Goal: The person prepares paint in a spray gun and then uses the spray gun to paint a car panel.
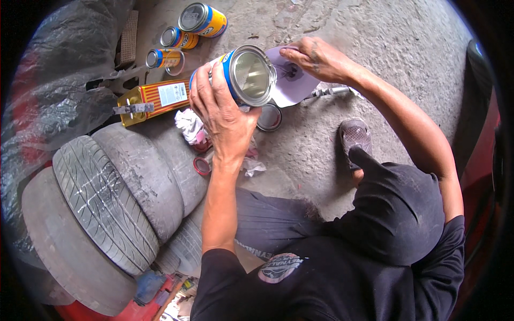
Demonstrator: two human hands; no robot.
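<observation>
My left hand is wrapped round a blue-and-yellow paint can. The can is tilted toward the right, its lid off and its metal inside showing. At the can's rim, my right hand pinches the upper edge of a pale purple sheet. A dark patch marks the sheet's middle. Some of the right fingers are hidden behind the hand. Below the can, a round metal lid lies on the floor. A crumpled white and pink cloth is beside my left wrist.
Blue-and-yellow cans stand at the far left, near a clear cup. A striped rectangular tin lies left of my hand. Several tyres line the left side. A red ring-shaped lid rests near my left forearm.
</observation>
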